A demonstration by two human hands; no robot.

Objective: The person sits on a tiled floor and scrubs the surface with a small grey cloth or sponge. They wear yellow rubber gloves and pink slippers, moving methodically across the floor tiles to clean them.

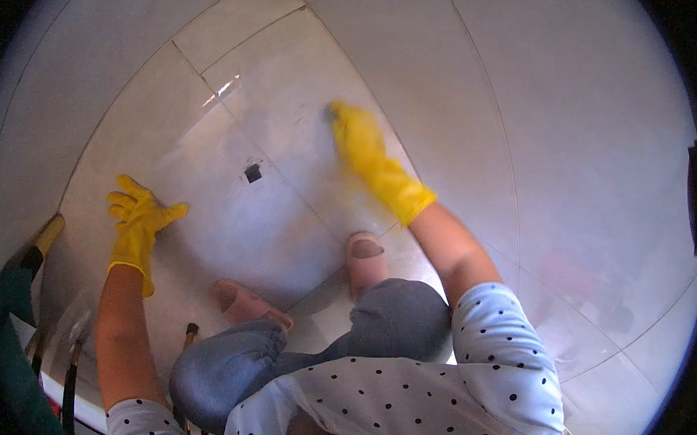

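My left hand, in a yellow rubber glove, has its fingers spread over the pale tiled floor at the left; whether it touches the floor I cannot tell. Farther out on the right, my right hand wears a matching glove, blurred by motion. Its fingers are bent down against the floor near the right wall, around something greyish that barely shows at the fingertips. Between the hands lies a small dark square in the floor, with dark specks beside it.
Pale tiled walls rise on both sides. My feet are in pink slippers close below the hands. At the lower left stand a dark green object and several dark rods or handles near my left forearm.
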